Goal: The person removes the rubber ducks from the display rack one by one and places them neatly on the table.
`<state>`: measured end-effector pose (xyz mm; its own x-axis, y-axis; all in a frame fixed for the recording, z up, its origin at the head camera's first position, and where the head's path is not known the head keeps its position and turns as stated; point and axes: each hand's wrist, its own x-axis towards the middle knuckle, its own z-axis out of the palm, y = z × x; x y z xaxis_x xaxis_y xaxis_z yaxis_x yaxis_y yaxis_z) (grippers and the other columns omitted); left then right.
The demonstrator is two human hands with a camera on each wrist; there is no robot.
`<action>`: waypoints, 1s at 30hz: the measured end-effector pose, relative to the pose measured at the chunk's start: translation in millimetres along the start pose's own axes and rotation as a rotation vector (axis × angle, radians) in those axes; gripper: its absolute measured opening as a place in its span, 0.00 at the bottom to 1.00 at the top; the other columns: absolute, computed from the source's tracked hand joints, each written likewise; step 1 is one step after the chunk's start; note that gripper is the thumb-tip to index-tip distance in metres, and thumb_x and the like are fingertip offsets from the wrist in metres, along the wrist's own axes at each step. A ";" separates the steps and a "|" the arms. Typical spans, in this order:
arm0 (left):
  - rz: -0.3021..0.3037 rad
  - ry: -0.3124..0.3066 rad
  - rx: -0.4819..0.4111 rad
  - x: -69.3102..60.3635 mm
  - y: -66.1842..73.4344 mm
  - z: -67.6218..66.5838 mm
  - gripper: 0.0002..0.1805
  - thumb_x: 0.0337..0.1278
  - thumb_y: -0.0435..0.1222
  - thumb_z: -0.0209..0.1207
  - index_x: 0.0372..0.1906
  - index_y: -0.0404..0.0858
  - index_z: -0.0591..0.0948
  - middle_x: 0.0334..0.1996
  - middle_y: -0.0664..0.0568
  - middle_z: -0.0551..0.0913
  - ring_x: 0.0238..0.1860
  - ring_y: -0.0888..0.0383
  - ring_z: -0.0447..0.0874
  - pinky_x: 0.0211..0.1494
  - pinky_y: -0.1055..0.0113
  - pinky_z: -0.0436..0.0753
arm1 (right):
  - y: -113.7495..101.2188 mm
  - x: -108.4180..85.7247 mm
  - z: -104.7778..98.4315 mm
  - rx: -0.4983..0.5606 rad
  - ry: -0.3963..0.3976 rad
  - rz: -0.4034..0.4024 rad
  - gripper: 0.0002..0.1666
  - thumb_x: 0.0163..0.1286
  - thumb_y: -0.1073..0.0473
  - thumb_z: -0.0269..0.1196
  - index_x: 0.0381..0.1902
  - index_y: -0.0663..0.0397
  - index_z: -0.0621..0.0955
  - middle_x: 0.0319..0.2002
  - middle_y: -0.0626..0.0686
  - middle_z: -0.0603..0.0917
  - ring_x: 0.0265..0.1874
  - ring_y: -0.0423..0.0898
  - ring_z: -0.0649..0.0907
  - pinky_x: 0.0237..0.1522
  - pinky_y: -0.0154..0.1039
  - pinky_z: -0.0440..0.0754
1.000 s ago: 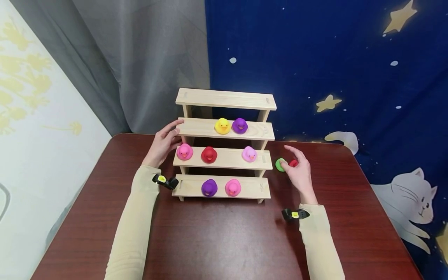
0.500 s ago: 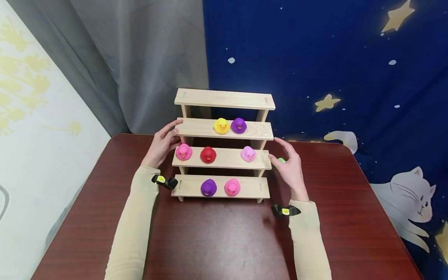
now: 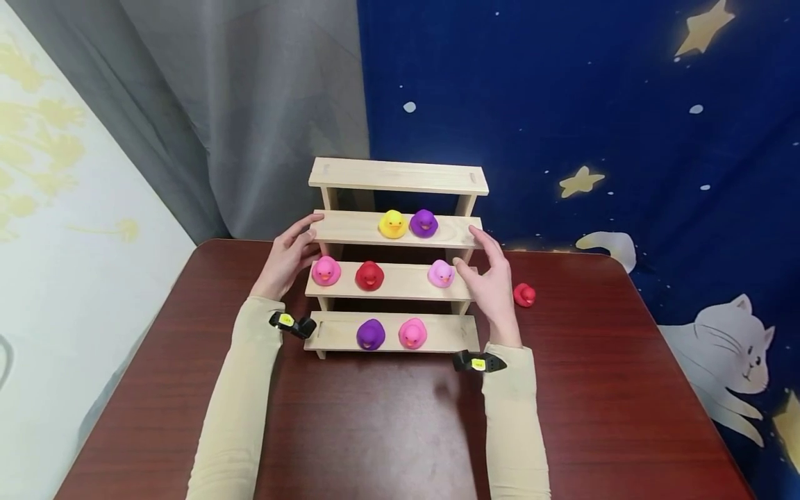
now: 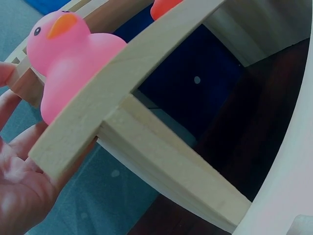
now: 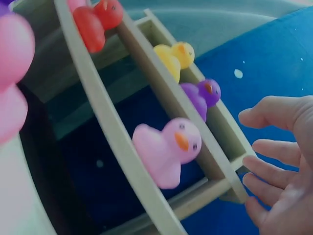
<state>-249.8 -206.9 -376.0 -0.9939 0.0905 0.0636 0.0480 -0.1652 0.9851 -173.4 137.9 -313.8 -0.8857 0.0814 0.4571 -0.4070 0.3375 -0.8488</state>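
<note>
A stepped wooden rack (image 3: 400,176) bears small rubber ducks. My left hand (image 3: 284,260) touches the left end of its second shelf from the top, fingers lightly bent. In the left wrist view a pink duck (image 4: 68,58) sits close by that hand. My right hand (image 3: 494,285) hovers at the rack's right side, beside the pale pink duck (image 3: 441,273). Its fingers are spread and hold nothing, as the right wrist view shows. On the second shelf stand a yellow duck (image 3: 393,224) and a purple duck (image 3: 423,223). The green duck is hidden from the head view.
A red duck (image 3: 524,295) lies on the dark wood table (image 3: 387,430) right of the rack. Another red duck (image 3: 370,276) stands on the third shelf. The lowest shelf bears a purple duck (image 3: 371,334) and a pink duck (image 3: 412,333). Curtains (image 3: 281,90) hang behind.
My right hand has moved left, from the green and red ducks on the table to the rack's right side. The red duck shows again; the green one has gone from sight. My left hand stays put.
</note>
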 end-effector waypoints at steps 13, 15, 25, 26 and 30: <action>0.000 0.013 -0.009 -0.1 0.1 -0.2 0.20 0.71 0.41 0.54 0.64 0.49 0.76 0.61 0.40 0.69 0.51 0.51 0.80 0.46 0.67 0.82 | 32.0 31.2 13.9 0.042 -0.036 -0.079 0.33 0.58 0.72 0.67 0.62 0.64 0.75 0.61 0.60 0.75 0.65 0.53 0.68 0.67 0.45 0.60; -0.002 0.016 -0.005 0.2 -0.4 0.3 0.20 0.71 0.41 0.54 0.64 0.49 0.76 0.61 0.40 0.69 0.51 0.49 0.79 0.46 0.68 0.82 | 33.7 36.3 17.2 0.017 -0.082 -0.082 0.33 0.58 0.71 0.67 0.63 0.61 0.75 0.62 0.58 0.75 0.66 0.52 0.68 0.67 0.44 0.60; 0.012 0.009 -0.019 -0.7 -2.3 1.9 0.20 0.71 0.41 0.53 0.65 0.48 0.75 0.61 0.40 0.70 0.52 0.48 0.79 0.45 0.67 0.82 | 30.8 54.5 31.9 -0.064 -0.210 -0.101 0.31 0.62 0.66 0.66 0.64 0.54 0.75 0.62 0.55 0.74 0.64 0.49 0.70 0.66 0.44 0.61; 0.012 0.014 -0.014 -0.8 -2.1 2.2 0.20 0.71 0.41 0.53 0.65 0.48 0.75 0.61 0.40 0.70 0.51 0.49 0.79 0.45 0.67 0.82 | 31.1 55.1 33.4 -0.053 -0.214 -0.097 0.30 0.62 0.66 0.65 0.64 0.55 0.75 0.61 0.55 0.75 0.64 0.48 0.70 0.66 0.43 0.61; 0.012 0.019 -0.007 -1.7 -1.3 2.5 0.20 0.71 0.41 0.53 0.65 0.48 0.75 0.61 0.40 0.70 0.51 0.50 0.80 0.45 0.67 0.82 | 34.2 55.1 39.5 -0.024 -0.201 -0.092 0.29 0.62 0.66 0.65 0.62 0.58 0.76 0.59 0.56 0.77 0.62 0.48 0.72 0.65 0.41 0.62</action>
<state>-247.9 -204.4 -377.0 -0.9949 0.0697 0.0725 0.0595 -0.1732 0.9831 -244.9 117.0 -328.1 -0.8727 -0.1383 0.4682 -0.4849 0.3569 -0.7984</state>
